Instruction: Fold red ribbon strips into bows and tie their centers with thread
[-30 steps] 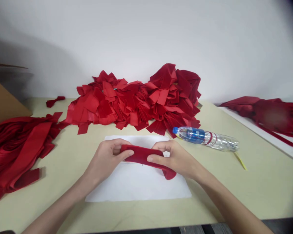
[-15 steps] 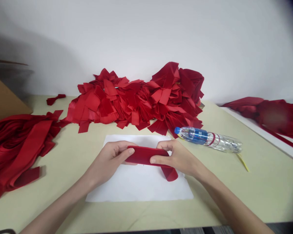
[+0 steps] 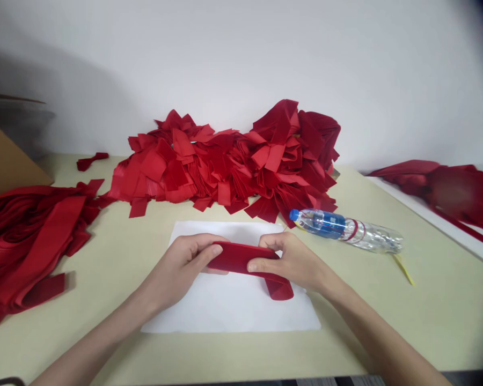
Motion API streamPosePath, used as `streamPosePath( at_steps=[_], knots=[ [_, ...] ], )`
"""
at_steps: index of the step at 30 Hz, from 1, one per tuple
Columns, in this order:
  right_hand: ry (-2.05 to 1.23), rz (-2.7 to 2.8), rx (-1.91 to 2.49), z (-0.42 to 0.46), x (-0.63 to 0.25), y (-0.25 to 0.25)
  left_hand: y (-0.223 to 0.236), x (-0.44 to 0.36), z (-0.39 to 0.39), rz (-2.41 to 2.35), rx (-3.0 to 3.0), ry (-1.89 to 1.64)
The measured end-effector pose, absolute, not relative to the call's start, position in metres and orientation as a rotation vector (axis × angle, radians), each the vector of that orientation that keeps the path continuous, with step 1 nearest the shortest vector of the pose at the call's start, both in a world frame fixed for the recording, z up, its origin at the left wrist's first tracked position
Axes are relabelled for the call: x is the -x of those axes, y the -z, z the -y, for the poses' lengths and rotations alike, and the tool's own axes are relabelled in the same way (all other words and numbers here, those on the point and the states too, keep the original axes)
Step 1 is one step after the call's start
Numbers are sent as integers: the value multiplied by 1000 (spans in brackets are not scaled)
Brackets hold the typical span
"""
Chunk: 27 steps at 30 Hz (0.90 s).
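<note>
A red ribbon strip (image 3: 237, 258) stretches between my two hands, low over a white sheet of paper (image 3: 233, 311). My left hand (image 3: 189, 265) pinches its left end, thumb on the near face and fingers behind. On the other side, my right hand (image 3: 292, 262) grips the strip the same way near its right end. Past the right thumb, the ribbon's loose tail curls down toward the paper. The fingertips behind the strip are hidden.
A large heap of folded red ribbon pieces (image 3: 225, 166) lies against the wall. More red strips (image 3: 36, 236) are at left beside a brown board (image 3: 12, 161). A plastic bottle (image 3: 346, 230) lies at right, near a white board with red fabric (image 3: 434, 187).
Both hands keep their grip on the ribbon, almost unmoved. The loose tail has shifted slightly in its curl. The camera view has moved a little.
</note>
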State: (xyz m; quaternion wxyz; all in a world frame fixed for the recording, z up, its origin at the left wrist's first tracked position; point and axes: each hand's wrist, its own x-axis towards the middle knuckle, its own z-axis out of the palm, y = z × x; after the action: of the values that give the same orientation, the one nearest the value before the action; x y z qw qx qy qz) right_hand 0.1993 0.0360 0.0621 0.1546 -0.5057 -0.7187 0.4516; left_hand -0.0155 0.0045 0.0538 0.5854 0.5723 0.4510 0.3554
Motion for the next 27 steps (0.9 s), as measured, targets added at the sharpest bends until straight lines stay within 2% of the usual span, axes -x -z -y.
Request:
streamPosePath(
  at_steps=[6,13,20,27],
  knots=[
    [-1671,2042,1313,-47,-225,-69,-55,39,-11,-1273,-1507,-860],
    [-1641,1868,1328,-54,-256,-51,-38,74,-16,-1340,-1353,-874],
    [-1433,1667,1391,-52,-255,-34,-29,76,-15,-1273,-1301,-851],
    [-1438,1270,1317,-55,-251,-18,-23,72,-15,-1369,-1289,-895]
  ],
)
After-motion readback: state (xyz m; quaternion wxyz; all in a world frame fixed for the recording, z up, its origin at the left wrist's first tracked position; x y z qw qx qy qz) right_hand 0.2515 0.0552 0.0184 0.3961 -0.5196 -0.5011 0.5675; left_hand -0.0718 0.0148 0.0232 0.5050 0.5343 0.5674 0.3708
